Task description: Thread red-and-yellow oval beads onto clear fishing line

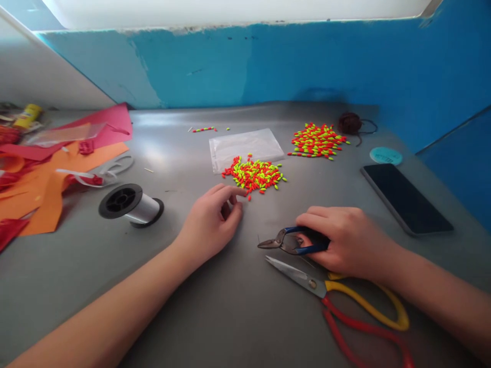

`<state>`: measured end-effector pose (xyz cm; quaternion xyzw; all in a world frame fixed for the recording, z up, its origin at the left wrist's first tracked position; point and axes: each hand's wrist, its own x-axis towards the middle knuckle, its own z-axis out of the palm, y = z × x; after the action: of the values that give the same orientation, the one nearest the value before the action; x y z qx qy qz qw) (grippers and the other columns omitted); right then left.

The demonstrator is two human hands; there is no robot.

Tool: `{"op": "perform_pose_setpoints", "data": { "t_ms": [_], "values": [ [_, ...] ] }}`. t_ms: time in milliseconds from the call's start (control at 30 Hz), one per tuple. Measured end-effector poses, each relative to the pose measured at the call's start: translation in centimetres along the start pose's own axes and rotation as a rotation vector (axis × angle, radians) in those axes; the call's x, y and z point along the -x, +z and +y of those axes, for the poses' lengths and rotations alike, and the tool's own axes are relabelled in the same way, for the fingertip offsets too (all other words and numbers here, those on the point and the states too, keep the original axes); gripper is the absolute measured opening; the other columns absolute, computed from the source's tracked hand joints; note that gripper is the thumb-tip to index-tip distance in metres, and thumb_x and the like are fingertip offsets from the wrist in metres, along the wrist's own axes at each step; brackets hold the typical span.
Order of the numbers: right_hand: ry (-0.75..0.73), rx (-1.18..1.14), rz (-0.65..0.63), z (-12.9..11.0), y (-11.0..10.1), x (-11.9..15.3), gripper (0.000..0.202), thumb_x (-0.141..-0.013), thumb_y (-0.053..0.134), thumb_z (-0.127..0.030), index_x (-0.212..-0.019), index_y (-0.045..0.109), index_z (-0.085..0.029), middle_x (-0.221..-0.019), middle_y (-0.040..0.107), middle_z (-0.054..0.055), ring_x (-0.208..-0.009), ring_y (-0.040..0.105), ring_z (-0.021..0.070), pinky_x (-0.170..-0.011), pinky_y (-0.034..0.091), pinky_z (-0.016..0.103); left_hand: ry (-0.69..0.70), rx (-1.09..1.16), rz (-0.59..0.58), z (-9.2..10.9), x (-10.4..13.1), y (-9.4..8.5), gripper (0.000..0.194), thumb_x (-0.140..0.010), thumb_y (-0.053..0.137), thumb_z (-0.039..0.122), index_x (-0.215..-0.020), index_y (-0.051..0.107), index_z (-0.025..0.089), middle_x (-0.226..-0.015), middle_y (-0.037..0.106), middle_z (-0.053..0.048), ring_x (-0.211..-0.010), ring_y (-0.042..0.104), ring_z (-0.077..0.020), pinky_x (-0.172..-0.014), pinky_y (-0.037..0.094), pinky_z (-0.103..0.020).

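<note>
My right hand [345,240] is wrapped around blue-handled pliers [286,241], their jaws pointing left. A short thin wire stands up at the jaw tips. Just below them lie scissors [307,276] with one yellow and one red handle loop. My left hand [215,217] rests on the table, its index finger reaching to the near edge of a pile of small red and yellow-green beads [255,174]. The thumb is apart from that finger and the other fingers are curled. Whether the fingertip presses on a bead cannot be made out. Nothing visible is held there.
A spool of clear line [143,207] stands left of my left hand. Behind the beads lie a plastic bag [249,145] and a second bead pile [318,140]. A phone [406,198] lies at right, near a dark yarn ball [349,123]. Orange paper [46,202] covers the left side.
</note>
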<state>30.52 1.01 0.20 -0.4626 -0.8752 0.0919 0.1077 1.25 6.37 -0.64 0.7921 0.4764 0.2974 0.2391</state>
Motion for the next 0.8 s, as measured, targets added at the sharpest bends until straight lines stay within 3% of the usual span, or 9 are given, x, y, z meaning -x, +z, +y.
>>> {"op": "perform_pose_setpoints", "data": {
  "t_ms": [200,433,600,733,800],
  "values": [
    [-0.020,0.029,0.000,0.0,0.3,0.1,0.015,-0.099,0.059,-0.028,-0.101,0.073,-0.023,-0.089,0.073,0.003,-0.075,0.069,0.0223,-0.067,0.037,0.036,0.088,-0.100,-0.063,-0.9,-0.9,0.2,0.029,-0.105,0.055,0.021,-0.123,0.078,0.018,-0.102,0.070,-0.006,-0.075,0.061,-0.0150,-0.075,0.049,-0.031],
    [-0.013,0.030,0.004,-0.5,0.2,-0.3,0.014,-0.098,0.059,-0.028,-0.098,0.072,-0.022,-0.088,0.073,0.004,-0.075,0.069,0.0236,-0.067,0.039,0.036,0.176,-0.128,-0.191,-1.5,-2.2,-0.5,0.031,-0.105,0.050,0.019,-0.108,0.081,0.023,-0.105,0.070,-0.009,-0.089,0.066,-0.0216,-0.081,0.048,-0.035],
    [0.014,-0.018,-0.001,-0.6,0.0,-0.6,0.015,-0.097,0.059,-0.028,-0.097,0.073,-0.021,-0.088,0.075,0.006,-0.075,0.069,0.0234,-0.068,0.042,0.035,0.119,-0.048,-0.228,-0.6,-3.0,-0.7,0.022,-0.098,0.057,0.015,-0.094,0.077,0.022,-0.100,0.070,-0.007,-0.086,0.065,-0.0213,-0.078,0.047,-0.033],
    [0.050,-0.112,-0.013,0.0,-0.8,-0.9,0.015,-0.098,0.063,-0.033,-0.094,0.074,-0.023,-0.085,0.077,0.003,-0.070,0.066,0.0186,-0.064,0.043,0.030,-0.034,0.106,-0.098,0.8,-2.6,-0.4,0.015,-0.099,0.059,0.021,-0.089,0.069,0.020,-0.093,0.068,-0.006,-0.084,0.063,-0.0203,-0.075,0.048,-0.032],
    [0.073,-0.157,-0.024,0.4,-1.3,-1.1,0.016,-0.099,0.064,-0.035,-0.093,0.074,-0.024,-0.083,0.077,0.002,-0.069,0.066,0.0170,-0.063,0.044,0.029,-0.142,0.225,-0.066,1.9,-2.2,-0.1,0.022,-0.105,0.053,0.030,-0.094,0.067,0.019,-0.081,0.066,-0.003,-0.071,0.061,-0.0175,-0.064,0.048,-0.029]
  ]
}}
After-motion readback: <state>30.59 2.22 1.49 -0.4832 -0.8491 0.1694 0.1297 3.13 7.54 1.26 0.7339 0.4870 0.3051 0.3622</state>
